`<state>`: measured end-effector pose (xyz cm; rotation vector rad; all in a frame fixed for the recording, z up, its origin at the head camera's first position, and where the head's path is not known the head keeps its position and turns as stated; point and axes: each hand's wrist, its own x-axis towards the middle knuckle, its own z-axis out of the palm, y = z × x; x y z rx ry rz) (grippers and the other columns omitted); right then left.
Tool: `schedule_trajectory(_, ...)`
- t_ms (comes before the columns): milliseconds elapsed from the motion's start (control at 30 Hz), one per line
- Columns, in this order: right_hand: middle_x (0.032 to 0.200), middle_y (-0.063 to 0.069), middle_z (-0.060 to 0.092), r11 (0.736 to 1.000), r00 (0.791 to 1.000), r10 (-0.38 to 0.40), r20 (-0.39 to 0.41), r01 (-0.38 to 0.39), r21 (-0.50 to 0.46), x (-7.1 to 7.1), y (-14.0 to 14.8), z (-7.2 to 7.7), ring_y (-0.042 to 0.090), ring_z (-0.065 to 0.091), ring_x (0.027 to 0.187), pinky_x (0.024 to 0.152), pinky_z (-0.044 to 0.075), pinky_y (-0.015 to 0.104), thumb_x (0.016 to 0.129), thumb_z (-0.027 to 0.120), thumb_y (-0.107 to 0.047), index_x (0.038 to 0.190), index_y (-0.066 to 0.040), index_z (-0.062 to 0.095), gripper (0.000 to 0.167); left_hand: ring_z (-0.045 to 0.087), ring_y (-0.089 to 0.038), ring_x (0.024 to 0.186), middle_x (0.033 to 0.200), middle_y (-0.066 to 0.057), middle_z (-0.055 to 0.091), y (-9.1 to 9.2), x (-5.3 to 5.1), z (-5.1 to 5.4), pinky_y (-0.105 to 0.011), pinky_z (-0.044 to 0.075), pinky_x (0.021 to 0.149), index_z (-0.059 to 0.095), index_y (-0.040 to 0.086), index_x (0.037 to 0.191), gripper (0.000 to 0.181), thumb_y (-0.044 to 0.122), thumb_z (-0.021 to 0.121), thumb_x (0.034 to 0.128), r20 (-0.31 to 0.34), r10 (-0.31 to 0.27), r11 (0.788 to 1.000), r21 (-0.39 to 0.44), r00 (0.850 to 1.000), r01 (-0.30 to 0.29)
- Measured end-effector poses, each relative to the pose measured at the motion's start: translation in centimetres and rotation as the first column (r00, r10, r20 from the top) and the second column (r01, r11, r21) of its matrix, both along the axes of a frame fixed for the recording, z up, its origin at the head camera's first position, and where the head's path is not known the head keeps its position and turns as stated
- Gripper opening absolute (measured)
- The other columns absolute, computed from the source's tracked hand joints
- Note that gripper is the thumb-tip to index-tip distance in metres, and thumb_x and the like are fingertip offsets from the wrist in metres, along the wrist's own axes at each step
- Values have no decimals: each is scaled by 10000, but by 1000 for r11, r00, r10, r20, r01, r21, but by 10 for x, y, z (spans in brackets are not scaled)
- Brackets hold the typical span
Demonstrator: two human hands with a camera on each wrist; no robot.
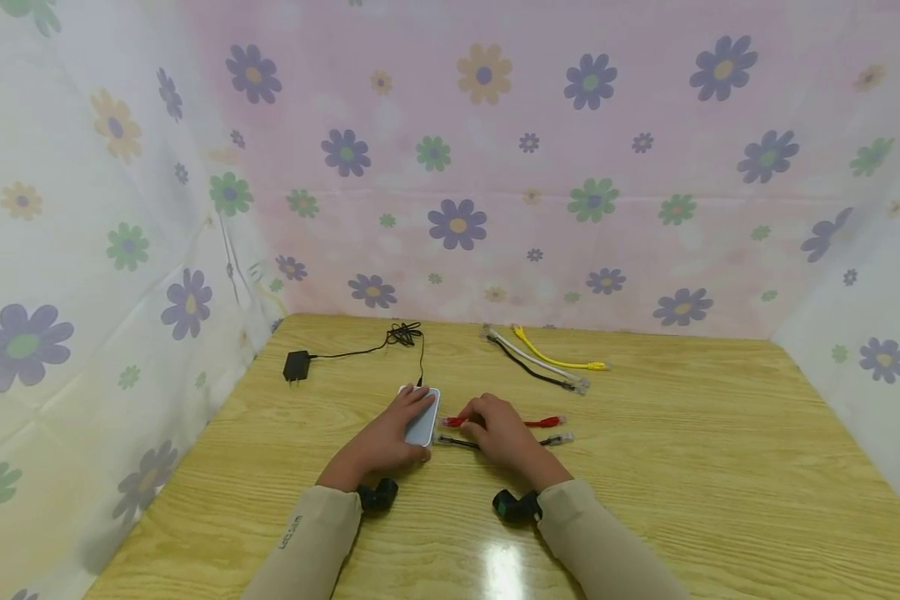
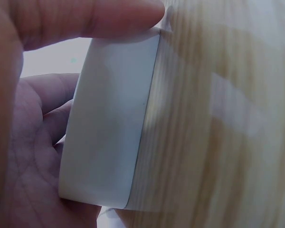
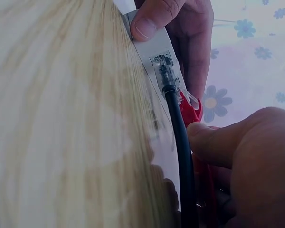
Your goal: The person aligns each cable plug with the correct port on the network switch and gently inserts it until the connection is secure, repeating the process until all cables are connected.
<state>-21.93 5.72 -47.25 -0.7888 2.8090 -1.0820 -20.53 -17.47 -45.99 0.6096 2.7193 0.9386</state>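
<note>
Left hand (image 1: 392, 433) grips a white box (image 1: 422, 430), right hand (image 1: 499, 433) pinches a red cable (image 1: 544, 422), inside the counter's (image 1: 720, 458) edges. Keeping its plug (image 1: 448, 422) square likely helps.

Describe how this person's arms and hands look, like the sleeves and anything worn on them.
Both the left hand and right hand are bare, without gloves. The left sleeve and right sleeve are long and beige; dark lettering runs along the left one. A stubby black device sits at the left wrist and another at the right, which shows a green patch.
</note>
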Motion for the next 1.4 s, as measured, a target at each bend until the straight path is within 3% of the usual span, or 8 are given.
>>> schedule_trajectory(867,906,-16,598,999,1000,31,1,-31,15,6,-4,4,125,602,818,736,494,305,949,618,-208,991,-162,686,92,16,-297,1521,1631,-39,180,0,0,1,-577,290,1101,298,178,1541,851,202,743,816,-3,0,1000,-4,1000,0)
schedule_trajectory(1200,940,-26,614,999,999,31,39,-32,17,7,-5,4,121,613,856,761,499,306,956,608,-234,1010,-177,684,109,16,-295,1522,1631,-29,181,-1,-1,-1,-571,300,1097,300,188,1540,853,207,749,815,-4,3,1000,-6,1000,-3)
schedule_trajectory(1400,930,-23,620,999,999,39,4,-39,24,7,-6,3,114,611,836,742,497,289,945,625,-244,998,-178,685,104,13,-295,1522,1633,-31,173,-1,-2,-1,-569,302,1093,293,189,1542,851,214,747,823,2,1,1000,1,1000,-1)
